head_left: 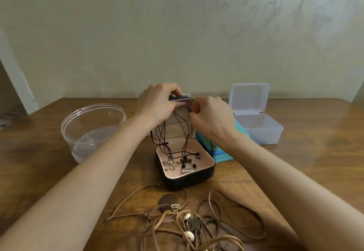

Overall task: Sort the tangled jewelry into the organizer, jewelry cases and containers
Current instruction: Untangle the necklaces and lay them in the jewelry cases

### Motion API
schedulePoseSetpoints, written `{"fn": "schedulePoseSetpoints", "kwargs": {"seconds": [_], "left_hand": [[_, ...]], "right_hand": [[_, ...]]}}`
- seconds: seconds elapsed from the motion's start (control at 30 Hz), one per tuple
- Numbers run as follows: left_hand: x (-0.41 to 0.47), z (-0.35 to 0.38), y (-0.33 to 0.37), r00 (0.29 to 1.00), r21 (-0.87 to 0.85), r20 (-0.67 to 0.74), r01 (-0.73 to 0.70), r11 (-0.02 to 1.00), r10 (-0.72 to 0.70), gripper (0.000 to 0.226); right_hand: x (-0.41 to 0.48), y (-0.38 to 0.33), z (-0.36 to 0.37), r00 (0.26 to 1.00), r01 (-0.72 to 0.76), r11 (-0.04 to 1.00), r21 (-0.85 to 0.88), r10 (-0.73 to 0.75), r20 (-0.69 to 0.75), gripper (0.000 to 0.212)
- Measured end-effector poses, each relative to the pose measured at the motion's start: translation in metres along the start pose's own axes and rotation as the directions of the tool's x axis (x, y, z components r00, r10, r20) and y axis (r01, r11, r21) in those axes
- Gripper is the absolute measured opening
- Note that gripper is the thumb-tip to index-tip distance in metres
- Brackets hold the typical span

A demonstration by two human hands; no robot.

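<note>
Tangled brown leather cord necklaces (189,227) sprawl closest on the wooden surface (295,162). Beyond them stands an open black square jewelry case (189,179) lined in pink. My left grip (155,103) clasps its raised lid's top edge; my right grip (210,114) pinches black cords (185,130) whose pendants (171,165) lie in the case's tray. A clear round tub (92,124) sits left.

- Illumination: soft, even, rather dim, with a warm cast.
- Glare: pale sheen on the wooden table (325,132) at right; highlights on the round clear container (78,144).
- Shadows: faint, diffuse.
- Distortion: wide-angle bending toward the edges.
- Focus: soft overall; brown cords (189,229) at the bottom are blurred.
</note>
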State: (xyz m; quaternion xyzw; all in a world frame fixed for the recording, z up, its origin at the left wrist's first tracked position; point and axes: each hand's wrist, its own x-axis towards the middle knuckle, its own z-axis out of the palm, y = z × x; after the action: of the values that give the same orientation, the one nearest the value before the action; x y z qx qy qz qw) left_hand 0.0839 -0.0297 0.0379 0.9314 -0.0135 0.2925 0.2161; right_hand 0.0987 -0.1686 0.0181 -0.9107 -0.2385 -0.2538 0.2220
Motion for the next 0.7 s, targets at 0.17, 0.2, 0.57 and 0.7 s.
{"fn": "schedulePoseSetpoints", "kwargs": {"seconds": [0.17,0.2,0.57,0.7], "left_hand": [[-0.001,0.0,0.001,0.998,-0.015,-0.028,0.053,0.998,-0.053,0.022],[-0.001,0.0,0.001,0.998,-0.016,-0.027,0.058,0.998,-0.058,0.022],[-0.004,0.001,0.005,0.997,-0.019,-0.033,0.073,0.997,-0.073,0.027],[-0.003,0.002,0.004,0.997,-0.015,-0.028,0.074,0.997,-0.074,0.029]], "right_hand": [[-0.006,-0.003,-0.004,0.984,0.171,0.971,-0.165,-0.161,0.075,0.012],[-0.006,-0.004,-0.006,0.977,0.206,0.96,-0.189,-0.192,0.089,0.013],[-0.001,-0.007,-0.025,0.847,0.444,0.865,-0.233,-0.32,0.424,0.018],[-0.001,-0.008,-0.029,0.808,0.472,0.856,-0.209,-0.326,0.491,0.021]]}}
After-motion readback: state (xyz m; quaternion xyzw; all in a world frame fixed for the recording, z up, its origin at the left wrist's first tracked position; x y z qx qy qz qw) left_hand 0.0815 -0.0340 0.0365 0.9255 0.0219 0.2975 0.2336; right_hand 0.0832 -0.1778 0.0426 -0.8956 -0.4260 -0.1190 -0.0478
